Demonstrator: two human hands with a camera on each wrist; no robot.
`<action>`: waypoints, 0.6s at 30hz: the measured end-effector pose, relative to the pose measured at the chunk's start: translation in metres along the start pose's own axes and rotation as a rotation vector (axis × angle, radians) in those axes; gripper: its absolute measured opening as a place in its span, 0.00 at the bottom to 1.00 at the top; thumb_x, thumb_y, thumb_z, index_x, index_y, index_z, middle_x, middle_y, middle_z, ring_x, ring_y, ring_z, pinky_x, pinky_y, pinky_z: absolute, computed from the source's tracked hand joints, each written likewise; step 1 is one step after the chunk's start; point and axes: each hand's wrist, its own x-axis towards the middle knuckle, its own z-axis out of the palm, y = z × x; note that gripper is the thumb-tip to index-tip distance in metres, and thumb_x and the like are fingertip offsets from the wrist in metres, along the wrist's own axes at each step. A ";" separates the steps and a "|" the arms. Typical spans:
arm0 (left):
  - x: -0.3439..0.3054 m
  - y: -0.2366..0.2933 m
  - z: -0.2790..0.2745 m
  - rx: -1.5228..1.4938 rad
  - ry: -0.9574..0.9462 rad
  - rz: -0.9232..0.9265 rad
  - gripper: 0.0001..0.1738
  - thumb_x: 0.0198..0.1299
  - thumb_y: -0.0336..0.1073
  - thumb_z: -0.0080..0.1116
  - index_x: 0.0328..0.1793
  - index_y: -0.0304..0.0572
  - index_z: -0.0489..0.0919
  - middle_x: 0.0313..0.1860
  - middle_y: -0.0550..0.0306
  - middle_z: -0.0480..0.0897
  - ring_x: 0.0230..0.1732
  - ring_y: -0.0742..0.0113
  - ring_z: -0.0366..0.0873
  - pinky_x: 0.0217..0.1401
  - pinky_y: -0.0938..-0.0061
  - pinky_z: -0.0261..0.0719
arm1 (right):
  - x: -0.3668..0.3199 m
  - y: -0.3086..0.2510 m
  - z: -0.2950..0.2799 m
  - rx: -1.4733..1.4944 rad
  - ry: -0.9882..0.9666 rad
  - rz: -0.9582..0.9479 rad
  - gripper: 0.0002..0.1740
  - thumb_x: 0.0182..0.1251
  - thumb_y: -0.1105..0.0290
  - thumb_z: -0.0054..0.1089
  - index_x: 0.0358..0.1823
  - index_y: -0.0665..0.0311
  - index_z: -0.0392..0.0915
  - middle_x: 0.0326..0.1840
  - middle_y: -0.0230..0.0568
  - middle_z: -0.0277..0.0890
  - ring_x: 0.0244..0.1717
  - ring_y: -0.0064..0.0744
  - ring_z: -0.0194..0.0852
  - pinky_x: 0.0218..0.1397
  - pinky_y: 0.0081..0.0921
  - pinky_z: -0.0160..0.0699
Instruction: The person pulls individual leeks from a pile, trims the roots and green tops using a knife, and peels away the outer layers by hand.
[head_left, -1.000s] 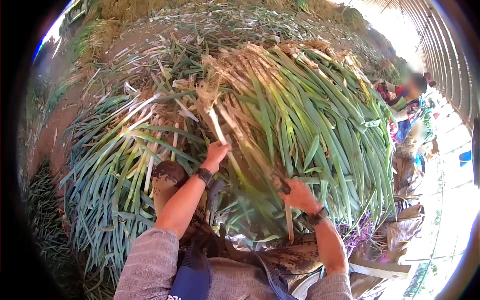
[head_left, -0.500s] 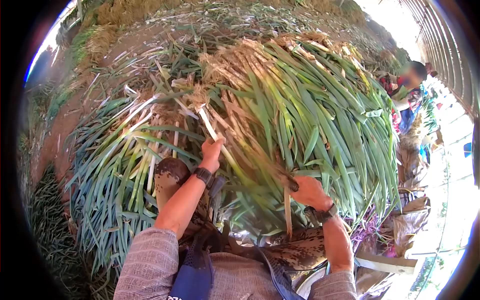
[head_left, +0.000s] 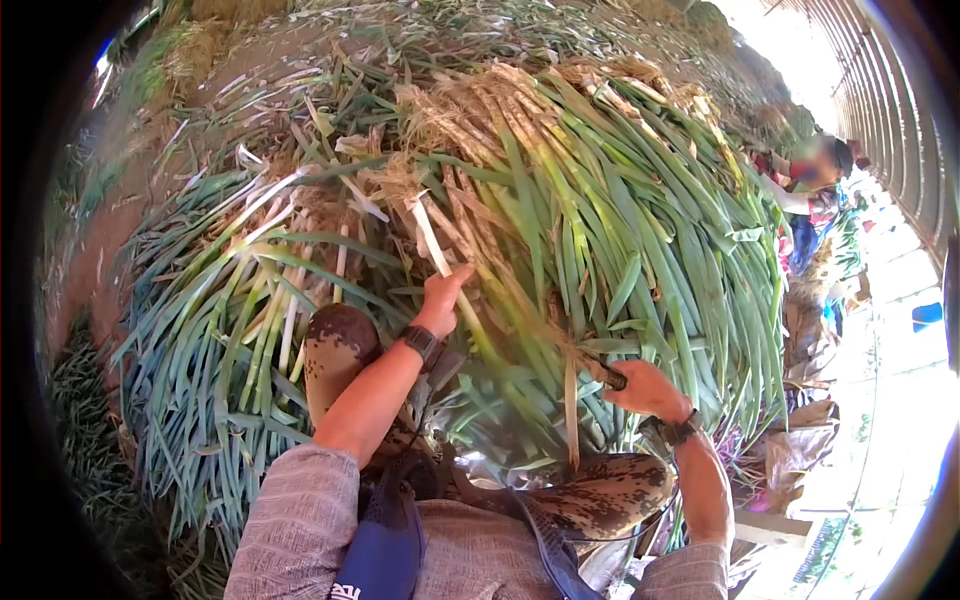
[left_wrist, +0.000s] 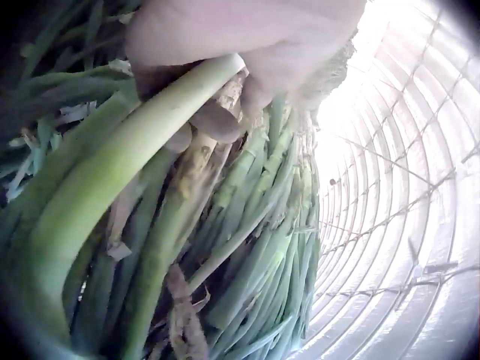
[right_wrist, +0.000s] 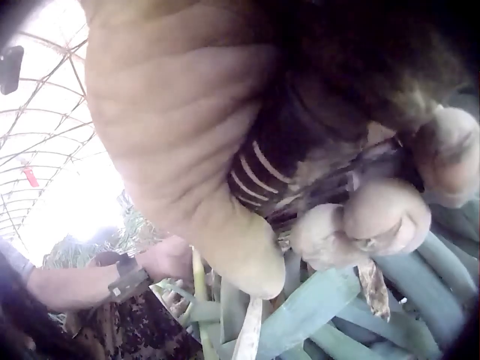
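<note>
My left hand (head_left: 440, 302) grips a green onion (head_left: 428, 232) by its white stem, roots pointing away from me and leaves toward me. In the left wrist view, the pale stem (left_wrist: 142, 142) bends out from beneath the fingers. Farther right, my right hand (head_left: 648, 388) curls around a dark handle with light stripes (right_wrist: 259, 171); the tool's working end is hidden. Its thumb and fingers also pinch a dry leaf strip (right_wrist: 248, 330). Blurred brown strips stretch from near the onion to this hand. Under both hands lies a big heap of green onions (head_left: 640, 240).
Another pile of green onions with white stems (head_left: 240, 300) lies on the left. My knee (head_left: 340, 345) in patterned trousers rises beside it. Scraps of leaf litter the soil (head_left: 110, 230) behind. Another person (head_left: 815, 180) works at the far right, near the ribbed greenhouse wall (head_left: 895, 110).
My right hand has moved to the right, away from the left hand, with the dark handle and brown strips. My left hand keeps its grip on the green onion and shifts only slightly.
</note>
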 end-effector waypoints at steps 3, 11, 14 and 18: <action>-0.004 0.016 0.016 -0.021 -0.003 -0.089 0.20 0.62 0.45 0.69 0.54 0.40 0.81 0.38 0.59 0.79 0.28 0.66 0.77 0.24 0.60 0.77 | 0.001 -0.009 -0.004 0.035 -0.078 0.050 0.17 0.52 0.58 0.64 0.40 0.60 0.80 0.35 0.55 0.81 0.41 0.60 0.79 0.44 0.47 0.77; 0.011 0.019 0.030 0.016 0.006 -0.216 0.20 0.60 0.45 0.70 0.53 0.41 0.83 0.35 0.64 0.73 0.30 0.67 0.72 0.23 0.62 0.72 | -0.003 -0.017 -0.008 0.020 -0.117 0.079 0.18 0.54 0.58 0.63 0.43 0.60 0.81 0.35 0.55 0.80 0.40 0.59 0.79 0.42 0.45 0.76; 0.013 0.016 0.035 0.100 -0.023 -0.212 0.21 0.61 0.45 0.69 0.56 0.41 0.83 0.40 0.62 0.77 0.34 0.66 0.76 0.26 0.61 0.76 | -0.008 -0.017 -0.012 -0.009 -0.120 0.033 0.17 0.55 0.57 0.64 0.42 0.60 0.80 0.35 0.55 0.79 0.39 0.59 0.79 0.40 0.45 0.76; -0.002 0.025 0.025 -0.212 -0.250 -0.064 0.14 0.65 0.40 0.66 0.53 0.43 0.82 0.39 0.63 0.82 0.35 0.68 0.80 0.35 0.66 0.82 | -0.020 -0.028 -0.024 0.037 -0.074 0.140 0.18 0.53 0.57 0.65 0.40 0.61 0.80 0.35 0.55 0.79 0.39 0.60 0.78 0.40 0.46 0.76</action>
